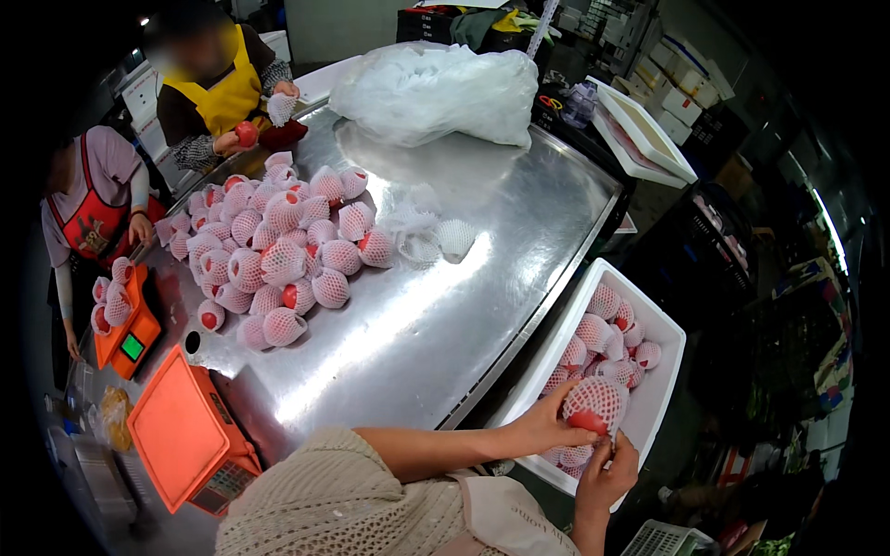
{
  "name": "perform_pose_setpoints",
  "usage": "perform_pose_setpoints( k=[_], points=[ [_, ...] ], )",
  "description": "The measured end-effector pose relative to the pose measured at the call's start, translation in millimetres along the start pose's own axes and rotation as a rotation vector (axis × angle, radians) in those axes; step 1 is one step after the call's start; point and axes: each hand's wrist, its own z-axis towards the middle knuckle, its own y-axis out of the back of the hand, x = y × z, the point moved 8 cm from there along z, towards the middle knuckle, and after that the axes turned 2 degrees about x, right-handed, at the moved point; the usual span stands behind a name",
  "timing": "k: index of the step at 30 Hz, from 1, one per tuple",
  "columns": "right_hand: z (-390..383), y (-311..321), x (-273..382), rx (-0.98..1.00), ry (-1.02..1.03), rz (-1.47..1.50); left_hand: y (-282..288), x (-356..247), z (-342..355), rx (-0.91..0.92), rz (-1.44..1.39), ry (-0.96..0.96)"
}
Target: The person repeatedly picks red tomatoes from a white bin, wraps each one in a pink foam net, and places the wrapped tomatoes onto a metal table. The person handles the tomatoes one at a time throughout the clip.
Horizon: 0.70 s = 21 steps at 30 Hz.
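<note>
My left hand (pixel 547 426) grips a round red fruit (pixel 590 415) partly covered by a white foam net sleeve. My right hand (pixel 607 471) has its fingers closed on the sleeve at the fruit's lower right side. Both hands are over a white foam box (pixel 660 389) that holds several netted fruits (pixel 604 308). Left of the box is a steel table (pixel 445 343), with a big pile of netted red fruits (pixel 278 264) and some loose empty sleeves (pixel 431 236) on it.
Two co-workers stand opposite, one in a yellow apron (pixel 222 102) holding fruit and sleeve, one in a red apron (pixel 88 213). Two orange scales (pixel 176 426) (pixel 132 343) sit on the left. A large plastic bag (pixel 431 93) lies at the back. Foam lids (pixel 644 125) and dark crates (pixel 695 246) stand right.
</note>
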Motion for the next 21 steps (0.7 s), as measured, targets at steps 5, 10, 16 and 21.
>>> perform_pose_setpoints(
  k=[5,10,16,21],
  points=[
    [5,-29,38,0.137,0.192,0.23,42,-8,5,-0.162,-0.288,0.222],
    [3,-42,12,0.266,0.099,0.287,216,-32,23,-0.246,-0.535,-0.163],
    [-46,-27,-123,0.219,-0.338,0.12,451,-141,-38,-0.653,-0.554,-0.483],
    [-115,-53,-195,0.317,-0.632,0.08,411,-139,-24,-0.879,-0.417,-0.424]
  ],
)
